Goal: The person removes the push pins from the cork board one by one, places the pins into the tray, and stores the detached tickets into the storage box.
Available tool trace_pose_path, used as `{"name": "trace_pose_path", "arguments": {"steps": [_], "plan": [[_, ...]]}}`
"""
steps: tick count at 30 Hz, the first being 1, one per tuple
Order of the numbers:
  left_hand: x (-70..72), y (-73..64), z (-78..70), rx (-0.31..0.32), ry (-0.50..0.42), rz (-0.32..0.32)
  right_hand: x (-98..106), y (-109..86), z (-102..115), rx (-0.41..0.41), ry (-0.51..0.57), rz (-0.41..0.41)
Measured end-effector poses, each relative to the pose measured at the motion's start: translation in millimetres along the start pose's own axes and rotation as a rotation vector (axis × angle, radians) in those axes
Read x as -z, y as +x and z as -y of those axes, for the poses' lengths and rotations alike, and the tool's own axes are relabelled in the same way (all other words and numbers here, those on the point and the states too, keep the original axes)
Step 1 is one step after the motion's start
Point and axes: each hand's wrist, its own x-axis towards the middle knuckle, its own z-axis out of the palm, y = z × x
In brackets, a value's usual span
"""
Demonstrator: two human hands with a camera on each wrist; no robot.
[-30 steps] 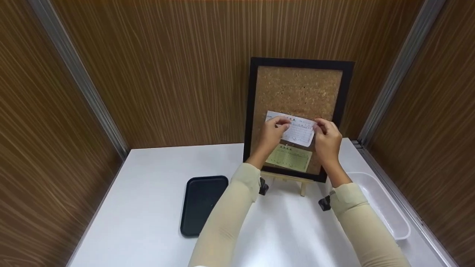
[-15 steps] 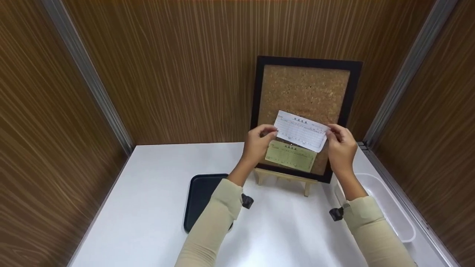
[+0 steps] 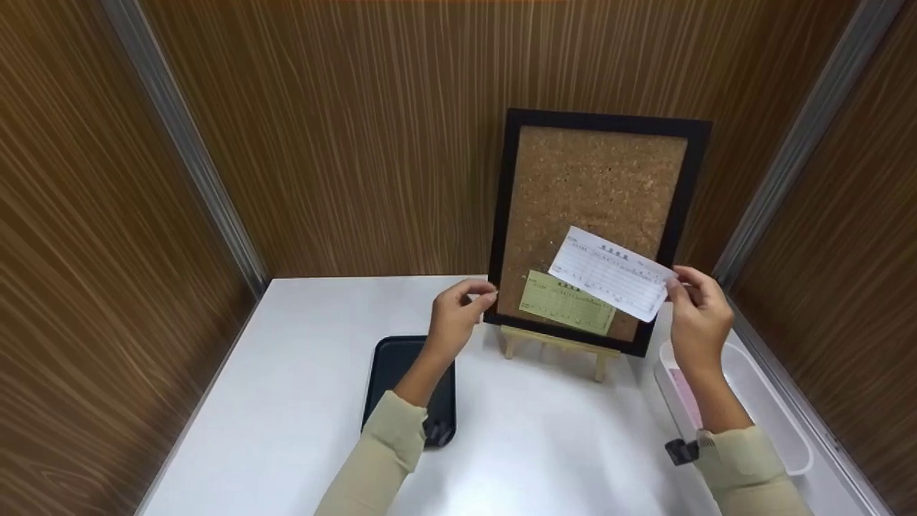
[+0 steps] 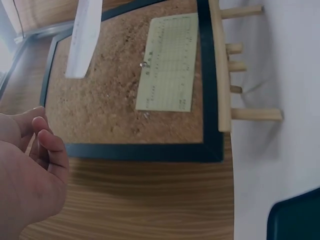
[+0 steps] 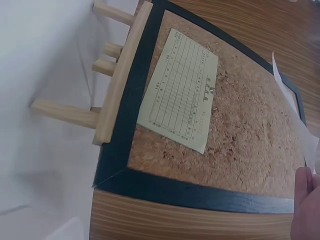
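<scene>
A white printed paper slip (image 3: 609, 276) hangs tilted in front of the corkboard (image 3: 602, 179), its right corner pinched by my right hand (image 3: 698, 319). Behind its lower edge, a yellow-green printed slip (image 3: 562, 304) lies on the cork, with a small clear pushpin (image 4: 144, 64) at the middle of its top edge. My left hand (image 3: 455, 322) is by the board's lower left frame, away from both slips. Its thumb and fingertips are drawn close together; I cannot tell whether something tiny is between them. In the right wrist view only part of the right hand (image 5: 306, 205) shows.
A small wooden easel (image 3: 559, 340) bears the black-framed board. The dark tray (image 3: 448, 387) lies partly under the left forearm. At the right, beside the wall, a white bin (image 3: 795, 437) has something pink (image 3: 685, 394) in or beside it. Wood-grain walls enclose the white table (image 3: 315, 373).
Both hands were on the white slip against the board. The left hand has let go and moved left and down; the right hand has brought the slip right and down, tilting it more.
</scene>
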Motion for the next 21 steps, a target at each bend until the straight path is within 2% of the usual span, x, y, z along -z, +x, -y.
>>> {"name": "trace_pose_path", "arguments": {"steps": [7,11,21], "plan": [[29.0,-26.7,20.9,0.038,0.021,-0.044,27.8,-17.6,-6.5,-0.085,-0.035,-0.014],[40.3,-40.5,32.0,0.06,0.047,-0.055,43.0,-27.3,-11.0,-0.135,-0.065,-0.027],[63.0,-67.5,63.3,0.117,0.1,-0.086,82.7,-44.9,-29.5,-0.235,-0.085,-0.125]]}}
